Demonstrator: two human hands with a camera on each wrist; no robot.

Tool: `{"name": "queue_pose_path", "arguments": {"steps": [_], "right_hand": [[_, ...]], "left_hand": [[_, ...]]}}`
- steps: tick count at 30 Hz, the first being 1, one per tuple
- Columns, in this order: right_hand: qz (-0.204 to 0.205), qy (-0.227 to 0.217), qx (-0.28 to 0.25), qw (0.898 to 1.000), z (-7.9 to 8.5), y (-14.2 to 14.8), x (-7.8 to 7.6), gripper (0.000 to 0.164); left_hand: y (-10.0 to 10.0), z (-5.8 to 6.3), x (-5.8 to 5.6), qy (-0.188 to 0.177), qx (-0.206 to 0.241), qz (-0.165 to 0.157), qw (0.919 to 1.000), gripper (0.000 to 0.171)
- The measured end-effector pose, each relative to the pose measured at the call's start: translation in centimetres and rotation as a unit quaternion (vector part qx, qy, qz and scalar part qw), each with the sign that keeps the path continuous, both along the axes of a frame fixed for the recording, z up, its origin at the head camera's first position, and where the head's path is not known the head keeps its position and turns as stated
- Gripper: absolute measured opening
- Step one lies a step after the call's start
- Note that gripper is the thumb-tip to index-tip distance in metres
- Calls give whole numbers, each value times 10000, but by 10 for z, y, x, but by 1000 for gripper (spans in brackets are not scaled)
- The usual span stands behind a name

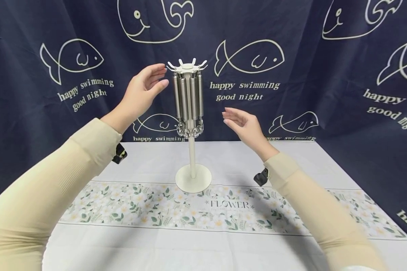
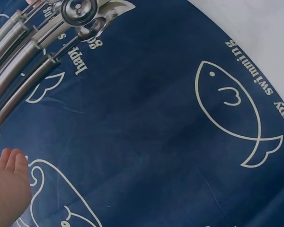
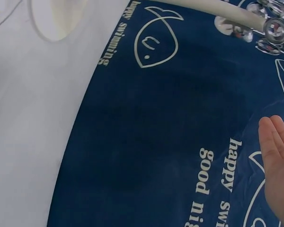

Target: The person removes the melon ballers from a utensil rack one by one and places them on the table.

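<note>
A white stand [image 1: 192, 150] with a round base stands on the table. Around its hooked top hang several steel-handled utensils [image 1: 184, 98] with small, rounded, shiny heads at their lower ends; their exact kind is hard to make out. Left of the hooks my left hand [image 1: 144, 88] is raised, fingers loosely bent and close to the rack's top, holding nothing. On the other side my right hand [image 1: 245, 128] hovers lower, apart from the utensils, its fingers extended and nothing in them. Both wrist views show an empty hand, the left [image 2: 9, 189] and the right [image 3: 279, 165].
A white tablecloth [image 1: 139, 244] with a floral band [image 1: 122, 205] covers the table. Behind and at the right hangs a dark blue curtain [image 1: 302, 94] with white fish drawings. Small black cameras sit at both wrists.
</note>
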State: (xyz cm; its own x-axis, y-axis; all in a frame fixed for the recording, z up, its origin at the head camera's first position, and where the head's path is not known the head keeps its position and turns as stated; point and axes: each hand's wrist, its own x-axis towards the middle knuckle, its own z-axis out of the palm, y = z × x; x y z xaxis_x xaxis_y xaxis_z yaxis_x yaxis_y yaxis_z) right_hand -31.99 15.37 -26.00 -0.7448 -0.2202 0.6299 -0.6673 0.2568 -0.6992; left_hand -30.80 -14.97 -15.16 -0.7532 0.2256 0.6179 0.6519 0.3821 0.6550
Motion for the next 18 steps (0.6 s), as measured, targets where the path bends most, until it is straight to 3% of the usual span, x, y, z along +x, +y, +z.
{"name": "queue_pose_path", "arguments": {"steps": [4,9,13,18], "right_hand": [[-26,-82,-196,9998,-4,-5,-20,41],[29,-319,-285,9991,0,-15,-29,41],[549,-782,-470,9943,7,-25,-31,41],[1233,-1292,-985,9790,12,-36,-33,40]], "left_hand": [[2,4,0,24,150,-27,9999,48],[5,7,0,20,205,5,9998,46],[6,9,0,10,274,30,9996,45],[7,12,-2,-51,268,213,9994,43]]}}
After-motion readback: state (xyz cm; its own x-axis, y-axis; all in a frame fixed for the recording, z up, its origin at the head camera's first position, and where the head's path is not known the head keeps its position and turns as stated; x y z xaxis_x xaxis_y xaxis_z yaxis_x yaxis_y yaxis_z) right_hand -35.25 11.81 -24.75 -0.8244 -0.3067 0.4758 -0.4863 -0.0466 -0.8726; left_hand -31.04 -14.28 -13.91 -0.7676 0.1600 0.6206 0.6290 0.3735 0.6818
